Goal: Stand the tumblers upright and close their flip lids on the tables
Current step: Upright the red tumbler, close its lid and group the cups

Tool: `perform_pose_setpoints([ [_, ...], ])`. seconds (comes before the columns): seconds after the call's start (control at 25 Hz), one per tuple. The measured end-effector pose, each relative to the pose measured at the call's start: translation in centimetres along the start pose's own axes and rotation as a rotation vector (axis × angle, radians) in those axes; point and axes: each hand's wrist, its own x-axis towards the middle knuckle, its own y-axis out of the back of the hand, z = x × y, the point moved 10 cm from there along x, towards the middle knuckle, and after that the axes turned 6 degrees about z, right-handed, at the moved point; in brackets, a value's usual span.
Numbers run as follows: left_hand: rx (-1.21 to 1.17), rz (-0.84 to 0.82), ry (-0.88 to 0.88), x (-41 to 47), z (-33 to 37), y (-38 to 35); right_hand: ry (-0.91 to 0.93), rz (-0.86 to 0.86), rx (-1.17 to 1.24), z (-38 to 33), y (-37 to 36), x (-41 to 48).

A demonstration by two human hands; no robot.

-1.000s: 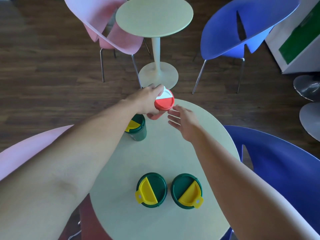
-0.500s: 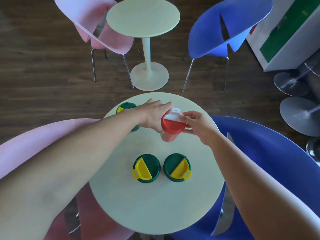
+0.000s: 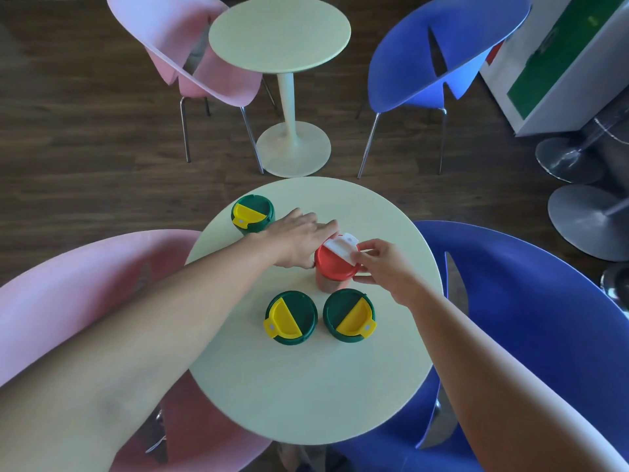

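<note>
A red tumbler (image 3: 332,267) with a white flip lid (image 3: 342,245) stands upright near the middle of the round table (image 3: 306,386). My left hand (image 3: 299,241) rests against its left side and rim. My right hand (image 3: 384,267) grips the rim on the right, thumb and fingers on the white flip lid, which looks partly raised. Three green tumblers with yellow flip lids stand upright: one at the far left edge (image 3: 252,213) and two side by side in front of the red one, on the left (image 3: 291,317) and on the right (image 3: 349,315).
A pink chair (image 3: 68,301) sits at the table's left and a blue chair (image 3: 527,318) at its right. Farther off stand a second round table (image 3: 279,32), another pink chair (image 3: 190,52), another blue chair (image 3: 439,52), a white-green cabinet (image 3: 561,63) and metal stool bases (image 3: 585,219).
The red tumbler came from the far table edge toward the middle and now stands on the table. My right hand moved onto its rim and white lid. The camera pulled back.
</note>
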Motion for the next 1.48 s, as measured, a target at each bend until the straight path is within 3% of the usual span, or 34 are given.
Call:
perform_pose_setpoints([
  [0.16, 0.012, 0.123, 0.048, -1.5, -1.1, 2.0, 0.052, 0.007, -0.120, -0.4, -0.3, 0.1],
  [0.28, -0.043, 0.252, 0.238, -3.5, -4.9, 4.0, 0.084, 0.037, -0.215, -1.0, -0.3, 0.2],
  [0.36, -0.104, 0.234, 0.424, -5.2, -8.1, 3.6, 0.129, 0.024, -0.250, -1.7, -0.8, 0.0],
  [0.48, -0.228, 0.067, 0.631, -7.1, -11.4, 0.1, 0.187, 0.021, -0.323, -2.4, -1.4, -0.3],
  [0.6, -0.380, -0.003, 0.679, -7.7, -12.4, -3.6, 0.187, 0.046, -0.369, -2.7, -1.2, -0.3],
  [0.8, -0.473, 0.191, 0.785, -7.8, -13.7, -3.7, 0.136, 0.119, -0.359, -2.1, 0.0, -0.2],
  [1.2, -0.654, 0.282, 1.052, -8.2, -14.4, -4.3, 0.077, 0.202, -0.246, -0.4, 1.0, 0.1],
  [1.32, -0.626, 0.239, 0.991, -7.9, -14.4, -3.8, 0.074, 0.193, -0.215, -0.2, 1.1, -0.1],
  [1.48, -0.486, 0.131, 0.586, -6.3, -11.7, -2.6, 0.074, 0.161, -0.195, -0.3, 0.9, -0.5],
])
